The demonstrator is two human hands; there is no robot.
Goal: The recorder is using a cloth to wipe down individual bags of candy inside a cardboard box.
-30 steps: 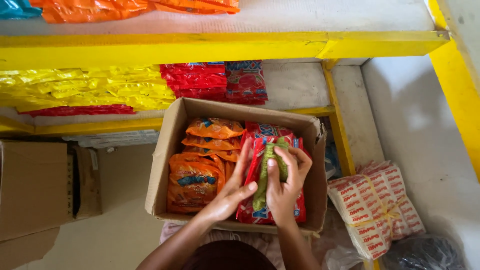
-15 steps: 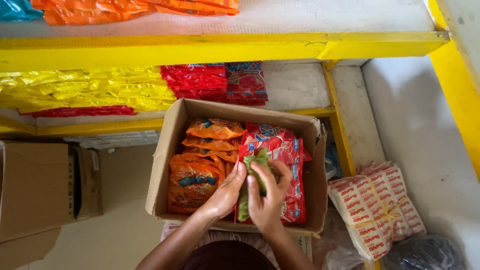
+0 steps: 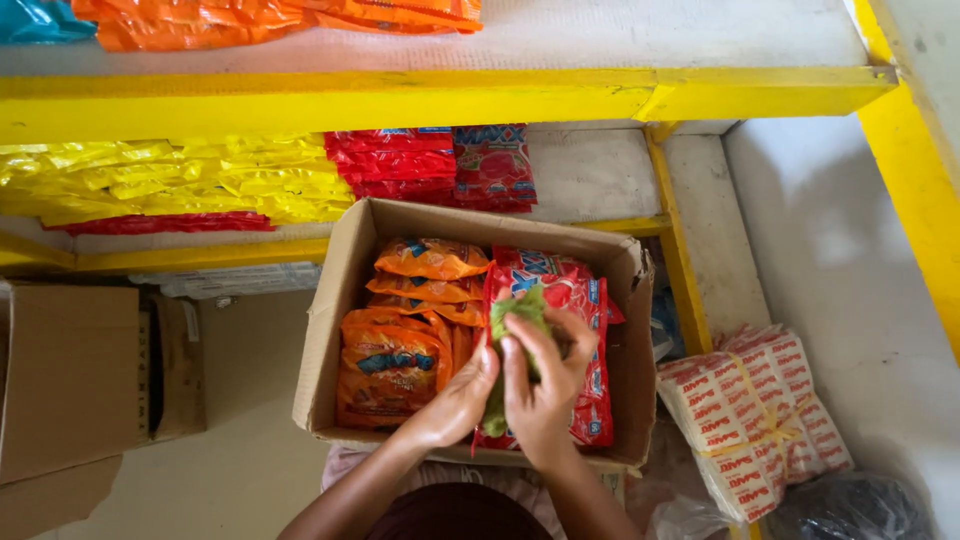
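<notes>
Yellow shelf frame (image 3: 400,100) spanned the top w/ orange packets (image 3: 280,18) above and yellow packets (image 3: 170,180) below. Open cardboard box (image 3: 340,300) sat under it, holding orange snack bags (image 3: 400,350) at left and red packets (image 3: 580,300) at right. Bundle of red-and-white packs (image 3: 750,410) lay just right of box. Left hand (image 3: 455,400) and right hand (image 3: 545,385) met over the red packets, fingers curled and pinching a green packet (image 3: 520,310) btw. them, inside box.

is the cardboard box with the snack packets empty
No, the cardboard box holds orange packets and red packets, with both hands over them.
</notes>
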